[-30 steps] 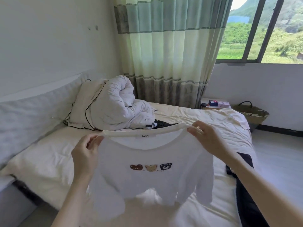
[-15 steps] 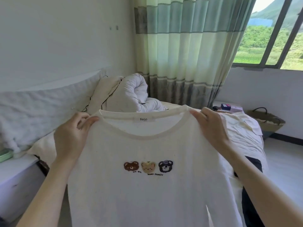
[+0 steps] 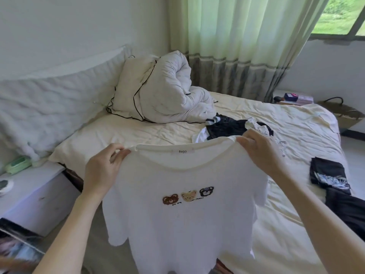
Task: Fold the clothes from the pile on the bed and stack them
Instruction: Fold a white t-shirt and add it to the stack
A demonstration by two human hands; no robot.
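A white T-shirt point(image 3: 183, 220) hangs upright in the air over the near edge of the bed point(image 3: 296, 123), its front facing the camera. It has a cream ribbed neckline with a small label inside, and three bear heads across the chest: brown, tan and black. It is pinched at both shoulders and spread wide, hem hanging down. Beyond it, mid-bed, lies the pile point(image 3: 235, 126) of crumpled black and white clothes. A folded black garment point(image 3: 327, 176) with a pale print lies flat near the bed's right edge.
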